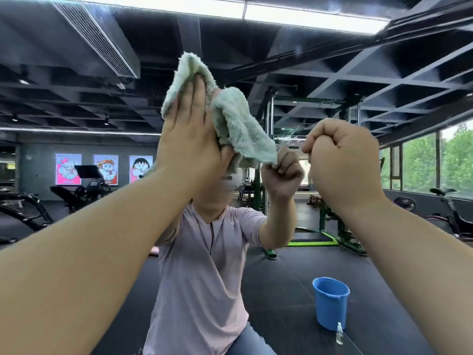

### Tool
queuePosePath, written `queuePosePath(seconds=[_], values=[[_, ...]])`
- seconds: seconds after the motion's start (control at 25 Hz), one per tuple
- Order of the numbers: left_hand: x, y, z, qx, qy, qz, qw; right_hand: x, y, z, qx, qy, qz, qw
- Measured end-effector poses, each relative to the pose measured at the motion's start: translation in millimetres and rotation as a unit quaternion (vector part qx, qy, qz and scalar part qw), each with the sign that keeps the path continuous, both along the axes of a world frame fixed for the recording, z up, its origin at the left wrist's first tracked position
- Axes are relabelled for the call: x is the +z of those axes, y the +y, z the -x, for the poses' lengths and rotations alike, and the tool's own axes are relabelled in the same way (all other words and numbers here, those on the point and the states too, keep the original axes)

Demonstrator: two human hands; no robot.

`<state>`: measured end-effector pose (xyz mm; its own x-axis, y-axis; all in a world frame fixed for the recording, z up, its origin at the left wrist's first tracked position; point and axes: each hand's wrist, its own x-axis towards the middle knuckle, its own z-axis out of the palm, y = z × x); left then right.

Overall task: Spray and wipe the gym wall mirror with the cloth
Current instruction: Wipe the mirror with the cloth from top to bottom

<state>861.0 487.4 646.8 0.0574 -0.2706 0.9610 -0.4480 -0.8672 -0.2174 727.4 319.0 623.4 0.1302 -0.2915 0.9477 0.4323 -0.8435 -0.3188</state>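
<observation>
The mirror [76, 111] lies open left of the cloth [238, 129]; the right hand [343, 160] crowds its other side.

The cloth [238, 124] is a pale green plush fabric with a shaggy, matted pile and frayed, fuzzy edges. The mirror [320, 106] is smooth, glossy glass, speckled with fine wet droplets. The bucket [330, 303] is smooth blue plastic with a dull sheen, and the small spray bottle [339, 334] is clear plastic. The floor [281, 272] looks like matt black rubber. The shirt [199, 265] is soft, matt knit fabric.
</observation>
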Motion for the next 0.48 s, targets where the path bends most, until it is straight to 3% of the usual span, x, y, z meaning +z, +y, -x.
queuePosePath(seconds=[0.2,0.28,0.48], values=[[4,-1,4,0.002,0.036,-0.036,0.999,-2,-5,2,-0.020,-0.010,-0.009,1.000],[9,2,1,-0.005,0.011,-0.044,0.999,-5,5,2,-0.005,-0.010,0.013,1.000],[-44,-40,9,-0.055,-0.071,-0.219,0.972,-1,7,3,-0.002,-0.002,-0.003,1.000]])
